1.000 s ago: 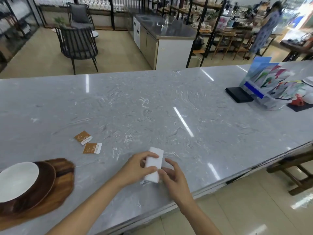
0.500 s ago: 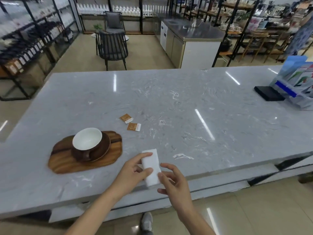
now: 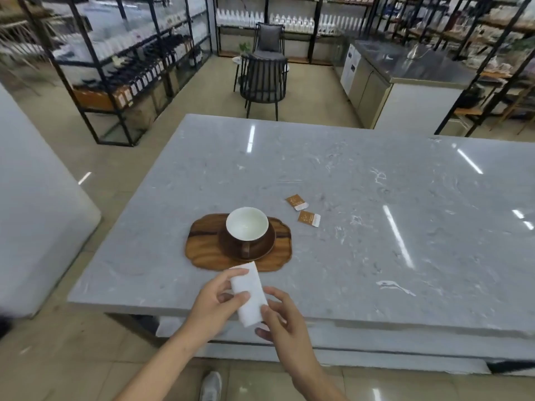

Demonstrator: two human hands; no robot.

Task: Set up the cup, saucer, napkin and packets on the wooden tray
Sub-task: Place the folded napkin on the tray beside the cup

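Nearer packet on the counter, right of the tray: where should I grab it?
Pinch the nearer packet from above by its white end, which points right, away from the wooden tray. It lies flat on the counter, apart from the other packet.

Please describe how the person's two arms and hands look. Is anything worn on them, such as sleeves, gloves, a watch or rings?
Both forearms are bare up to the frame's edge: no sleeves show. The left hand and the right hand wear no gloves. No watch, bracelet or ring is visible on the wrists or fingers. The picture is slightly blurred, so very small markings cannot be judged.
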